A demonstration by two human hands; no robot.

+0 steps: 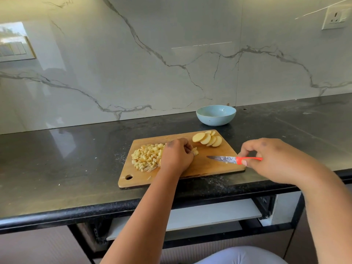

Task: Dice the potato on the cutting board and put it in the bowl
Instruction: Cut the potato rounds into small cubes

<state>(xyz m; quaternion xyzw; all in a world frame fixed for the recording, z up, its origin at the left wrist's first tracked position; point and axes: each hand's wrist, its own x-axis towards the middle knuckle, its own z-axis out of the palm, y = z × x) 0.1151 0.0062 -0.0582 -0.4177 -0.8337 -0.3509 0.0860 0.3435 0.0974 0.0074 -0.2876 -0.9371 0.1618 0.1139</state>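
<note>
Head view: diced pile (146,157) done, slices (207,139) uncut, bowl (216,115) empty; left hand (176,158) pinches pieces, right hand (274,159) loosely holds knife (234,159)

- Pale yellow diced potato pile (146,157) on the left of the board
- Overlapping round potato slices (207,139) at its far right corner
- Rectangular wooden cutting board (205,168)
- Empty light-blue ceramic bowl (216,115) just behind the board

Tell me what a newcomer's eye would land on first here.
First the knife with its bright orange handle, pinched by the right hand over the wooden cutting board. Then the pale heap of diced potato on the board's left, the left hand beside it. Uncut potato slices fan out at the far edge, before an empty blue bowl.
</note>
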